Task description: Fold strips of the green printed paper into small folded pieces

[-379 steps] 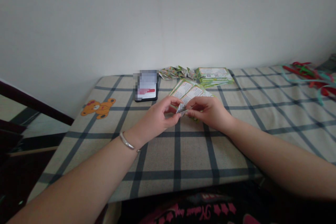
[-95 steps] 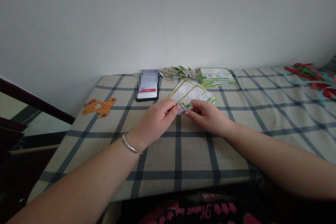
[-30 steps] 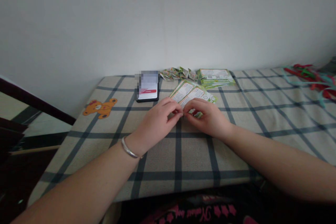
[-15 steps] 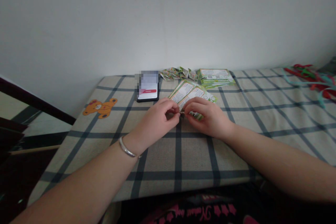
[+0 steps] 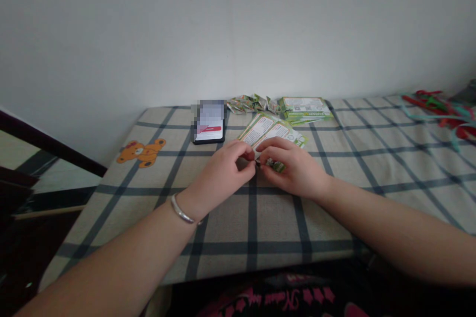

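Note:
Thumb and fingertips of my left hand [image 5: 226, 168] are pinched together, meeting my right hand [image 5: 293, 166] over the middle of the table. My right hand is curled too, its fingertips almost touching the left ones. A tiny piece shows between the two pinches, too small to name. Just beyond my hands lie printed green-and-white cards [image 5: 269, 129], overlapping one another and partly hidden by my right hand. Part of a green printed piece shows under my right palm. A silver bracelet [image 5: 182, 209] circles my left wrist.
A phone [image 5: 209, 131] lies behind my left hand. Crumpled small packets [image 5: 253, 104] and a flat green box [image 5: 307, 107] sit by the wall. Red, green and pale blue ribbons [image 5: 442, 109] are at the right. A checked cloth [image 5: 223, 237] with a bear picture [image 5: 143, 152] covers the table.
Both hands stay in nearly the same place with only slight finger movement. The tiny piece between the fingertips shows a little less than before.

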Demonstrator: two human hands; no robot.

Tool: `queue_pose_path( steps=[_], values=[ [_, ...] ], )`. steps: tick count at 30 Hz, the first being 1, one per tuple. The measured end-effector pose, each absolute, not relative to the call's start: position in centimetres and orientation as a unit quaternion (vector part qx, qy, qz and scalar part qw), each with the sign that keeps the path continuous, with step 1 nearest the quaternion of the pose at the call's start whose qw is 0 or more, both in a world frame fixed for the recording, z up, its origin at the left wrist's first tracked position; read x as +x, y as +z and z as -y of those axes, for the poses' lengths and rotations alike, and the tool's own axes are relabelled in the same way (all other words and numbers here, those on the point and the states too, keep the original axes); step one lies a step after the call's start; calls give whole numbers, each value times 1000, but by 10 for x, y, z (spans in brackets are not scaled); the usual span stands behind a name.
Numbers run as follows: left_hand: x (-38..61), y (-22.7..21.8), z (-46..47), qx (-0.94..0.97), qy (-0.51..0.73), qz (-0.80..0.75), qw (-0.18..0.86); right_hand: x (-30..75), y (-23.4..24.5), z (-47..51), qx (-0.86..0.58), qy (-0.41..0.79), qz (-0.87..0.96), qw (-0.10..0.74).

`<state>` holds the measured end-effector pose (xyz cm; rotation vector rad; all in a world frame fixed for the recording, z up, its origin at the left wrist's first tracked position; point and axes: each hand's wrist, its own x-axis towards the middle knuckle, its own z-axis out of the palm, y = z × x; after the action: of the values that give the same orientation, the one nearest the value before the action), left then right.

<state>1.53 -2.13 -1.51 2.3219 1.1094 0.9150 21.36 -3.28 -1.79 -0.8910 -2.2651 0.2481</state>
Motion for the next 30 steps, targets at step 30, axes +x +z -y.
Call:
queue_pose_path(
  steps=[30],
  values=[
    [18,-20,15,732,404,-424,347,214,-24,27,-446,307,716,440]
  ],
)
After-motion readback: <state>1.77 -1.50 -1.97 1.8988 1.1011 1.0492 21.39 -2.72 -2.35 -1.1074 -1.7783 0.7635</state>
